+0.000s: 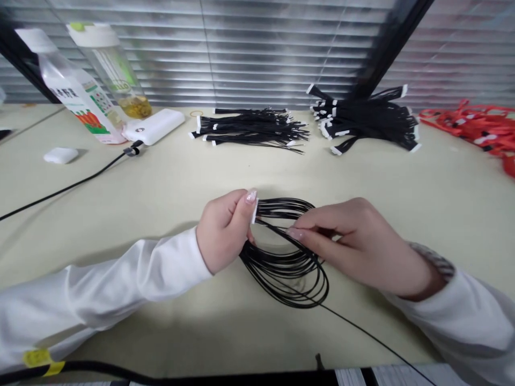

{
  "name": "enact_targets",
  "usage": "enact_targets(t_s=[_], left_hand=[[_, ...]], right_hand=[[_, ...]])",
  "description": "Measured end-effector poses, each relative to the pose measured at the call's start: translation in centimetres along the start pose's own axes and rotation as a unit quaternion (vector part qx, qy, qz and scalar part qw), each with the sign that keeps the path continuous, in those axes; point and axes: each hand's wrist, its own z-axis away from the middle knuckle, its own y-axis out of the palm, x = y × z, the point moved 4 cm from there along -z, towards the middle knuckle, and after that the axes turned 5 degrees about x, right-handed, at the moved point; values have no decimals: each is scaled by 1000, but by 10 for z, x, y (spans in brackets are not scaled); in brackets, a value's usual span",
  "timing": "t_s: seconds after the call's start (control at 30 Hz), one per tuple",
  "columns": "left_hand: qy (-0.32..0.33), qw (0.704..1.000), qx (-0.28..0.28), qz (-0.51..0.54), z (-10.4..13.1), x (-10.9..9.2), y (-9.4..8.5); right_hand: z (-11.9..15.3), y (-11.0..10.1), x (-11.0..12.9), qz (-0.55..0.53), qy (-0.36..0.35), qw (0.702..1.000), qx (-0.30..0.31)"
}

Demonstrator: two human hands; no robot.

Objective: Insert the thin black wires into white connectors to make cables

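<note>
My left hand (226, 228) is closed around a white connector (255, 210) with several black wires (284, 271) looping out of it. The wires bend round in wide curves and run back under the left hand, where my fingers hide their ends. At the right of the connector, my right hand (356, 241) pinches a black wire between thumb and forefinger, close to where it leaves the housing. One single wire trails from the loops toward the bottom right edge.
Behind lie a bundle of black wire leads (251, 128), a pile of black cables with white connectors (366, 120) and red cables (478, 128). Two bottles (86, 99), a white power bank (155, 127) and a white case (60, 155) stand or lie at left. A thick black cable (100, 367) crosses the front.
</note>
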Motion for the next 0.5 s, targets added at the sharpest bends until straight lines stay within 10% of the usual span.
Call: enact_targets(t_s=[0.5], left_hand=[[7, 1000, 16, -26, -1, 1, 1]], right_hand=[[-1, 8, 5, 41, -49, 996, -63]])
